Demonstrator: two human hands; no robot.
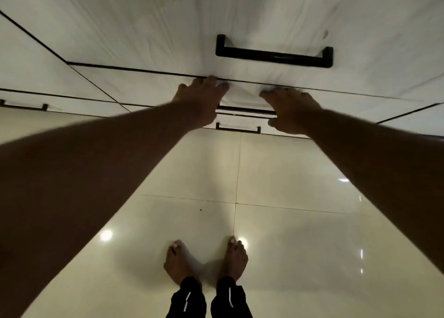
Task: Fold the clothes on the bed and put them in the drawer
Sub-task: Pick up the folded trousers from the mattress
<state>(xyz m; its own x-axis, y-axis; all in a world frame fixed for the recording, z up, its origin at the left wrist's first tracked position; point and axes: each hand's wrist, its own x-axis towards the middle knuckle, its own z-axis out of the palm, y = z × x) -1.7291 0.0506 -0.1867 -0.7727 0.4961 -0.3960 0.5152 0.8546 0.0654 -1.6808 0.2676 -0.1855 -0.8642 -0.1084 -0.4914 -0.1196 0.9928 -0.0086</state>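
Note:
I look down at a white chest of drawers. The top drawer (168, 36) carries a black bar handle (274, 54). Both my arms reach out to the drawer below it (242, 95). My left hand (199, 101) lies against that drawer front with its fingers straight, the tips at the seam under the top drawer. My right hand (290, 111) rests on the same front, fingers spread flat and thumb low. That drawer's black handle (245, 111) shows partly between my hands. Neither hand holds anything. No clothes and no bed are in view.
A lower drawer with a small black handle (237, 128) sits near the floor. More white cabinet fronts run to the left, one with a handle (24, 106). The glossy cream tile floor (288, 221) lies below, with my bare feet (206, 262) on it.

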